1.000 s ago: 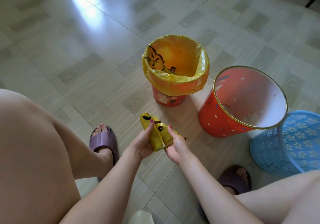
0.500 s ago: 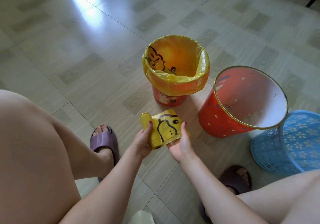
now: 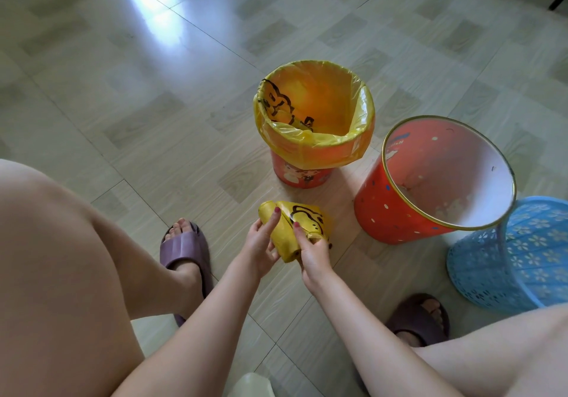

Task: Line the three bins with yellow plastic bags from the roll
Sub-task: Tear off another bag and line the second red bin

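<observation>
Over on the far left a bare thigh point(image 3: 61, 273) fills the corner, cut off by the frame edge, and just left of the hands a purple slipper point(image 3: 184, 252) is planted on the tiled floor point(image 3: 123, 104), its heel hidden behind the shin. Now the left hand point(image 3: 261, 246): its fingers are curled round the roll point(image 3: 281, 237) of yellow bags, thumb laid along the top, the palm side hidden from view. Pressed right against it, the right hand point(image 3: 312, 252) is closed on the loose bag end point(image 3: 307, 215), a black cartoon print showing on the plastic; where roll stops and loose sheet begins is hard to make out. The roll is held low, above the floor, between the knees. Beyond the hands, the lined bin point(image 3: 313, 120) is seen upright, yellow plastic folded over its rim, only the bottom band of its orange wall showing. Right of the hands, the red bin point(image 3: 399, 206) is tilted toward the camera, unlined, pale specks at its bottom too small to identify. Further right, the blue bin point(image 3: 516, 258) is cut off by the edge, its mouth partly covered by the red bin's rim. Near the bottom, the second slipper point(image 3: 421, 320) is half hidden behind the right leg.
</observation>
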